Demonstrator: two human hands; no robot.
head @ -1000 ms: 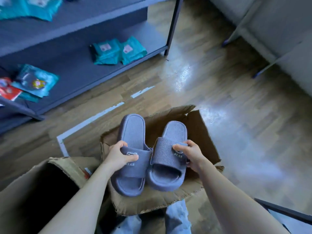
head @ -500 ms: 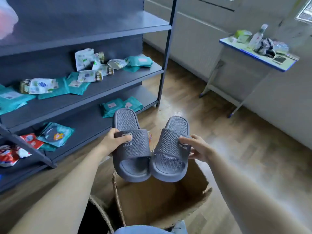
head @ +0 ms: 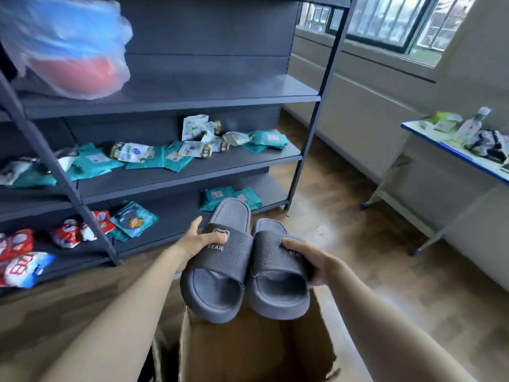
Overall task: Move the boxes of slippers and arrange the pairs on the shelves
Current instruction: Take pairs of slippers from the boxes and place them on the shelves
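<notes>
A pair of grey slide slippers is held side by side above an open cardboard box (head: pixel 256 351). My left hand (head: pixel 195 244) grips the strap of the left slipper (head: pixel 217 268), thumb on top near the word BEAR. My right hand (head: pixel 308 257) grips the strap of the right slipper (head: pixel 275 274) from its outer side. Both slippers are off the box, heels toward me. The dark grey shelf unit (head: pixel 170 99) stands ahead and to the left; the right part of its upper board is bare.
Teal and white packets (head: pixel 176 154) lie on the middle shelf, more teal packets (head: pixel 231 195) and red-white packs (head: pixel 19 257) on the lower one. A plastic bag with something red (head: pixel 74 51) sits at upper left. A blue-edged table (head: pixel 462 153) stands right on the wood floor.
Both hands have lifted the slipper pair out of the box and up toward the shelves. The view has tilted upward, so higher shelves and the windows show.
</notes>
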